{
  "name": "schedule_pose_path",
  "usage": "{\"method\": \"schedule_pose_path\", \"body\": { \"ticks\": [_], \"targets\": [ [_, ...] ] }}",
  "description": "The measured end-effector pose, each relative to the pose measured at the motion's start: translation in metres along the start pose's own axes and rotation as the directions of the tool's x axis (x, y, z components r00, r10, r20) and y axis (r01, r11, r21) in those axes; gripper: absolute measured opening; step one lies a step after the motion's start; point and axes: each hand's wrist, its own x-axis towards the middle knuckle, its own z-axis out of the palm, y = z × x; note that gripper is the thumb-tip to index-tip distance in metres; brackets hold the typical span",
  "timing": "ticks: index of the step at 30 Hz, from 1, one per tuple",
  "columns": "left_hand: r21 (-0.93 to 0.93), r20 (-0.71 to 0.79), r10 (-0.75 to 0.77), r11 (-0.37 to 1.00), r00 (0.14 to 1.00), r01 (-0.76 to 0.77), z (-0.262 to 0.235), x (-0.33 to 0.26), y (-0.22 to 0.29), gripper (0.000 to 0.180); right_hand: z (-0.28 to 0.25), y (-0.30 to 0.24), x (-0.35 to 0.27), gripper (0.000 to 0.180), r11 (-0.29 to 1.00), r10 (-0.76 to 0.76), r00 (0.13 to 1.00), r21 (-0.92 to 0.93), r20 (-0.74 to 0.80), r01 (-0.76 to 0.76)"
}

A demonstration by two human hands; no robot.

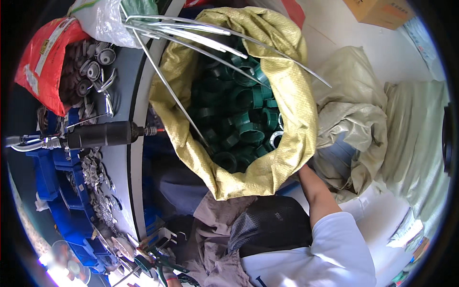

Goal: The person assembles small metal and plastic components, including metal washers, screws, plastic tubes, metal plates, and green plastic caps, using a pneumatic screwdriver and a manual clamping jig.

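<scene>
Sack [287,95] rim hides right hand's grip.

A large yellow woven plastic sack [287,91] stands open, its mouth rolled back, tilted toward the worktop edge. It is filled with dark green ring-shaped plastic fittings [244,119], heaped loosely, many with their round openings facing up.

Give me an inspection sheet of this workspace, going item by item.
Surface: grey workbench at left, strewn with metal fittings.
Job's things: yellow woven sack full of green plastic fittings.
Clutter: red bag, blue bins, black power tool, metal rods lying across the sack.
Hands: right arm reaches behind the sack, hand hidden; left hand not seen.
Cables: nothing seen.
Surroundings: pale empty sacks, cardboard box.
</scene>
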Motion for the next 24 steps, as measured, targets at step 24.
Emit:
{"method": "schedule_pose_path", "body": {
  "ticks": [24],
  "targets": [
    [-0.415,-0.253,0.172,0.87,0.952,-0.267,-0.004,0.012,-0.007,0.065,-0.02,-0.273,-0.399,0.06,0.483,-0.756,0.528,0.874,0.388,0.048]
  ]
}}
